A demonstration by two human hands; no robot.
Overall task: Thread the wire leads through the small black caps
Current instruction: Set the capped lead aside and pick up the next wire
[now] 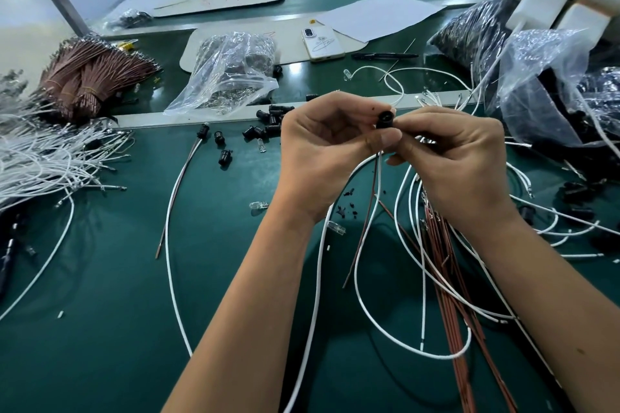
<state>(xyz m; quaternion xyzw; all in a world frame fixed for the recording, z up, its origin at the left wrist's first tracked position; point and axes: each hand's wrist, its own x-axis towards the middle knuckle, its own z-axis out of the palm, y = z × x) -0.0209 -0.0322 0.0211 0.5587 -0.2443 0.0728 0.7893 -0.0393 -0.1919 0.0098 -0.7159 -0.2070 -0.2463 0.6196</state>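
Both hands [335,151] [453,157] pinch black cap [384,120] above wire-strewn mat [100,329].

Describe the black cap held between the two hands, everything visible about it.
The black cap is a small, matte, plastic-looking cylinder with a round opening at its upper end, tilted toward the camera. It is held above the green table, pinched between the fingertips of the left hand and the right hand. A white lead and a brown lead hang from beneath it.
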